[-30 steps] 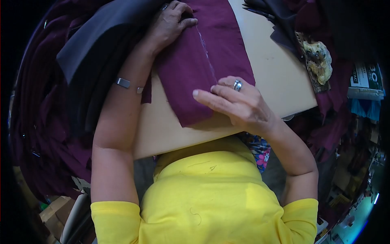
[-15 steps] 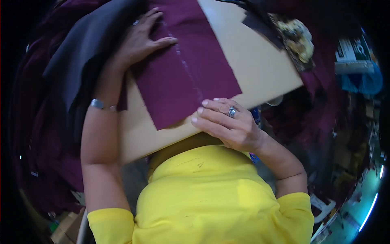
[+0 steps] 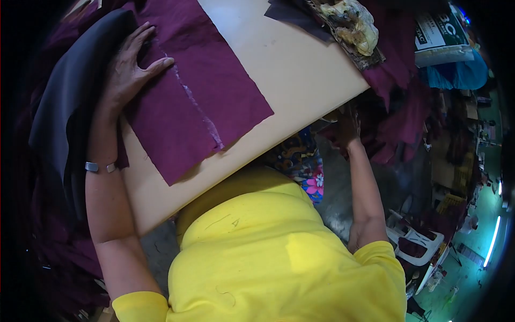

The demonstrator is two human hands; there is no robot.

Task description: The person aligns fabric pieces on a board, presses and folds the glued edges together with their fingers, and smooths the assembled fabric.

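A maroon cloth panel (image 3: 214, 91) lies on the pale tabletop (image 3: 289, 59), with a whitish line of what looks like glue running down its middle to the near edge. My left hand (image 3: 129, 70) rests flat on the panel's left side, thumb spread towards the line and fingers stretched away from me. Dark grey fabric (image 3: 64, 102) lies beside that wrist. My right hand (image 3: 346, 129) is low beside the table's right edge, in shadow, near a pale rim partly hidden by the table. Its fingers are too dark to make out.
At the table's far right corner, a yellowish crusted lump (image 3: 354, 27) sits on a dark board. Maroon fabric (image 3: 402, 123) hangs on the right. A labelled white and green container (image 3: 442, 32) stands beyond, and a white plastic stool (image 3: 416, 244) is at lower right.
My right hand has left the near edge of the maroon panel and gone down past the table's right edge. My left hand stays on the cloth. The view has shifted right.
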